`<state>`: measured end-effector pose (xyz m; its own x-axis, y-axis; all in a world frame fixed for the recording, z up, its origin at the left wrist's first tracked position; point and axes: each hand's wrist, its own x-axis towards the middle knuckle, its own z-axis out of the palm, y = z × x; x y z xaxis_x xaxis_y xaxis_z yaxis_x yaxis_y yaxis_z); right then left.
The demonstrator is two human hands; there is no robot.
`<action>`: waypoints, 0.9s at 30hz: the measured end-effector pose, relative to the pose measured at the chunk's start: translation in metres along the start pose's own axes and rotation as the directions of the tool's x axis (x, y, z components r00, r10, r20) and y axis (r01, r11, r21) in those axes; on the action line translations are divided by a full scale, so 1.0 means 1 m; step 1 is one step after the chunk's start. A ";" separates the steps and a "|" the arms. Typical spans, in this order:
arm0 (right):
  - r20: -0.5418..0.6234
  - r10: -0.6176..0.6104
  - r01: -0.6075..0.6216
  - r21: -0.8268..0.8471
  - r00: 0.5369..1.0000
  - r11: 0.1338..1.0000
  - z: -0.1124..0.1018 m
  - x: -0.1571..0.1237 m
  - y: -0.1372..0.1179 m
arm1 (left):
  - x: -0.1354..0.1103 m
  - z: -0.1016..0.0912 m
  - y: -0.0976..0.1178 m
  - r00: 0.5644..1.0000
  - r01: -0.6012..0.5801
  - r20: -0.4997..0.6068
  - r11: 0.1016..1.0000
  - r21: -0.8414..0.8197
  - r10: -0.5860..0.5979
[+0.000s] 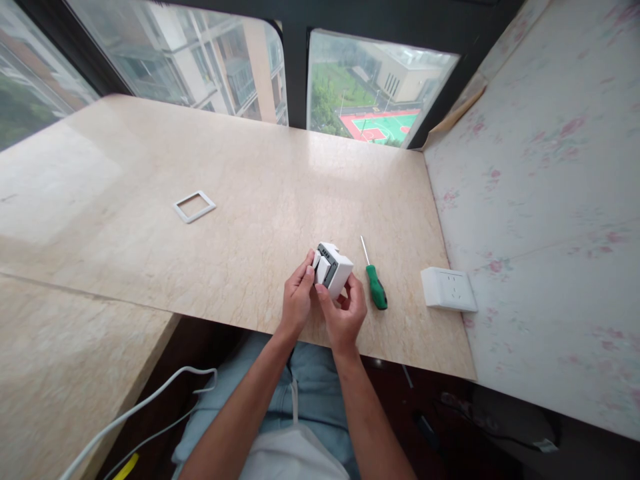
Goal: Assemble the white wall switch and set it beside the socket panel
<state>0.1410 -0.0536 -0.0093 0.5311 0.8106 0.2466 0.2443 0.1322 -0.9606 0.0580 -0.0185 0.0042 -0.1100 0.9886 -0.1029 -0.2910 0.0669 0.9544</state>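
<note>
Holding switch box (342, 276): left fingers (307, 280), right fingers (356, 293) | uneven pressure may dislodge rocker (323, 269) | nudged screwdriver (376, 288), box's three o'clock, may roll

A left hand (299, 290) and a right hand (347, 313), making two, are holding one switch (341, 275) at the centre of the picture. One screwdriver (376, 288) is lying right of centre, one bezel (202, 213) is lying upper left of centre, and one socket (453, 289) is sitting at the right. Three panes (340, 73) are showing along the top, with one court (385, 127) appearing in the rightmost. Two strands of cord (188, 369) are running through the lower left, and one yellow strip (127, 467) is showing below them
</note>
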 end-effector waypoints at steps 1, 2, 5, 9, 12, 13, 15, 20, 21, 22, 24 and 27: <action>-0.001 -0.002 0.002 -0.004 1.000 1.000 0.000 0.000 0.000 | -0.001 0.001 0.000 1.000 -0.003 -0.006 1.000 0.008 0.003; -0.002 -0.004 0.004 -0.006 1.000 1.000 0.000 0.000 0.000 | -0.001 0.002 0.000 1.000 -0.004 -0.013 1.000 0.014 0.004; -0.004 -0.006 0.006 0.001 1.000 1.000 0.000 0.000 0.000 | -0.002 0.004 -0.001 1.000 -0.006 -0.031 1.000 0.027 0.007; -0.001 0.008 -0.008 0.013 1.000 1.000 0.000 -0.001 0.001 | -0.002 0.003 -0.003 1.000 -0.002 -0.023 0.999 0.037 0.003; 0.002 0.027 -0.027 0.020 1.000 0.999 0.000 -0.001 0.001 | -0.001 0.001 -0.002 1.000 0.012 -0.001 0.999 0.036 -0.012; 0.004 0.037 -0.038 0.024 0.999 0.999 0.000 -0.001 0.001 | -0.001 0.001 -0.002 1.000 0.016 0.006 0.999 0.033 -0.017; 0.006 0.067 -0.067 0.041 0.998 0.997 -0.001 -0.001 0.001 | 0.001 -0.001 0.001 0.999 0.029 0.021 0.999 0.026 -0.030; 0.023 0.140 -0.142 0.161 0.990 0.977 -0.001 0.000 0.003 | 0.007 -0.009 0.014 0.993 0.095 0.078 0.995 -0.012 -0.094; 0.030 0.148 -0.151 0.185 0.989 0.971 -0.001 0.001 0.003 | 0.009 -0.011 0.017 0.990 0.115 0.086 0.993 -0.022 -0.113; 0.036 0.154 -0.158 0.206 0.987 0.966 -0.001 0.001 0.002 | 0.010 -0.012 0.020 0.987 0.135 0.090 0.990 -0.033 -0.132; 0.045 0.165 -0.171 0.234 0.985 0.957 -0.001 0.002 0.000 | 0.011 -0.014 0.024 0.983 0.167 0.089 0.985 -0.051 -0.162; 0.049 0.176 -0.183 0.268 0.983 0.946 -0.002 0.004 -0.004 | 0.010 -0.015 0.026 0.983 0.177 0.066 0.981 -0.081 -0.172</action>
<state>0.1437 -0.0518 -0.0039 0.5251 0.8484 0.0673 -0.0829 0.1296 -0.9881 0.0353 -0.0090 0.0237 0.0050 0.9692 -0.2464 -0.3823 0.2295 0.8951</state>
